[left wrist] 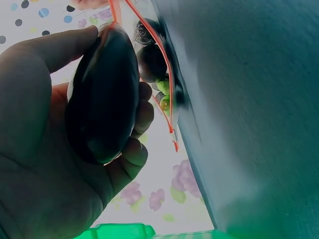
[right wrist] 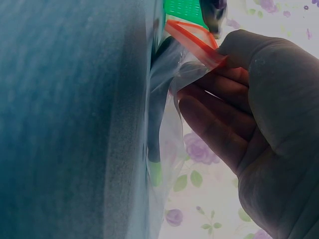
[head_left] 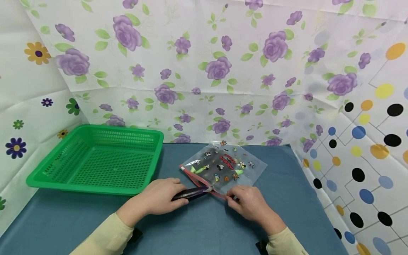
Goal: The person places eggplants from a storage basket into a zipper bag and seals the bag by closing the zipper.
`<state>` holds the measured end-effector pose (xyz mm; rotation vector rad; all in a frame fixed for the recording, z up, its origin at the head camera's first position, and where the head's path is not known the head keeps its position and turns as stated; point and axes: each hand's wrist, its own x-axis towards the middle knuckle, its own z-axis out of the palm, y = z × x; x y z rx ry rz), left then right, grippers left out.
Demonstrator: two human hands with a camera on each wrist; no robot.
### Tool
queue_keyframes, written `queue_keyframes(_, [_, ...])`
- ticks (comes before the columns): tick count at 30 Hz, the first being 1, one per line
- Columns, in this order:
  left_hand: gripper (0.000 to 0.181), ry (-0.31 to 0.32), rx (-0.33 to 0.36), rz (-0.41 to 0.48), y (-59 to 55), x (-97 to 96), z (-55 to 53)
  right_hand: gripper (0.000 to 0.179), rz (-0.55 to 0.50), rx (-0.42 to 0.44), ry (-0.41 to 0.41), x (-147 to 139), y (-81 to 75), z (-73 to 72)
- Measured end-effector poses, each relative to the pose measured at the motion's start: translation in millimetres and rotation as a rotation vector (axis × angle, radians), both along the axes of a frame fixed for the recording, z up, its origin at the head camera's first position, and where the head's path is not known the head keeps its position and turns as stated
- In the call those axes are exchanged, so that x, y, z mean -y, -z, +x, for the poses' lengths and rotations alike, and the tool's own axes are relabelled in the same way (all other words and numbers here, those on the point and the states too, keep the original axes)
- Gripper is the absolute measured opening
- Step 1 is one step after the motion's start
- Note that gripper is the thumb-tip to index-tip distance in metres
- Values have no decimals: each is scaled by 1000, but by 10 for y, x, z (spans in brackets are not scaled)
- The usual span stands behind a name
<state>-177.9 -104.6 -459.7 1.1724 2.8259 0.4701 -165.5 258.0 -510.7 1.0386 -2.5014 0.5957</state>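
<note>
A dark purple eggplant (head_left: 191,193) lies in the grip of my left hand (head_left: 162,196), thumb on one side and fingers curled round the other in the left wrist view. Its far tip is at the red-edged mouth of a clear zip bag (head_left: 251,161) printed with cartoon figures. My right hand (head_left: 250,203) pinches the bag's red rim (right wrist: 199,47) between thumb and fingers near its right end. Inside the bag are several dark items with green ends (head_left: 200,170); in the left wrist view their dark rounded ends (left wrist: 151,62) show through the open mouth.
A green plastic basket (head_left: 95,191) with perforated sides stands on the left of the blue-covered table (head_left: 178,233). Flower-printed sheeting (head_left: 191,71) hangs behind the table, and a dotted sheet (head_left: 357,191) runs along the right side.
</note>
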Motion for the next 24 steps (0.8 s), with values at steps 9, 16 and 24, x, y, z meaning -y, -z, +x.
queue_keyframes(9, [30,8,36,-10,-16,19,-10,17,2,2,3,2,4,-5])
queue_keyframes(16, [30,17,26,-15,22,-1,-43,17,-4,-7,2,7,6,-9])
queue_keyframes(24, [33,17,51,-33,65,-60,-81,17,-1,-10,0,15,23,-12])
